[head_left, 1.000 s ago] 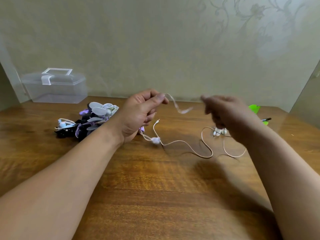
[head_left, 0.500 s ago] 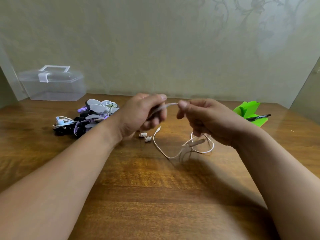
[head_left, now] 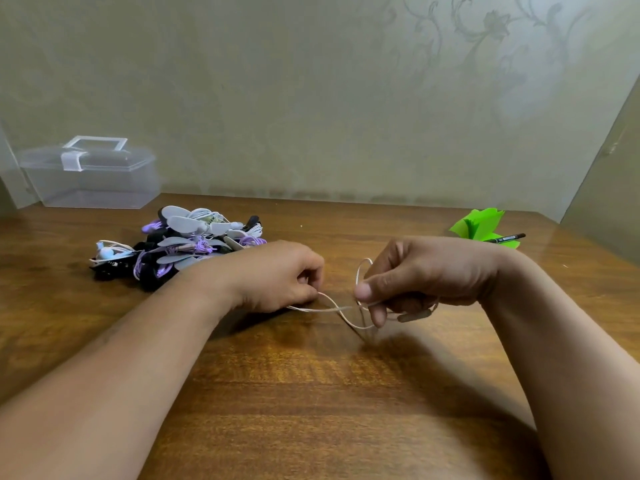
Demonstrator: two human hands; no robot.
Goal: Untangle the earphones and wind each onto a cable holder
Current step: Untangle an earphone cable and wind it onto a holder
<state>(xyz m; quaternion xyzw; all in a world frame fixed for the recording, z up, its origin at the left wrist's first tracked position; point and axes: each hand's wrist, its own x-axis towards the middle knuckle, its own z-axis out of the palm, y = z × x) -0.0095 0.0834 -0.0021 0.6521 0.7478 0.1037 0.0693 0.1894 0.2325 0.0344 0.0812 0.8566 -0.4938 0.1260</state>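
My left hand (head_left: 277,277) pinched the white earphone cable (head_left: 341,309) and my right hand (head_left: 429,275) gripped its loops. The cable crossed itself between them, low over the wooden table (head_left: 311,393).

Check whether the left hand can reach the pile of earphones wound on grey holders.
Probably yes: the pile of earphones on grey holders lies beside the left hand, nothing between; but that hand pinches the thin white earphone cable and must release it first.

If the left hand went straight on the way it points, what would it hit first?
Probably the right hand, which pinches the same earphone cable just ahead of the left hand; depth between them is unclear.
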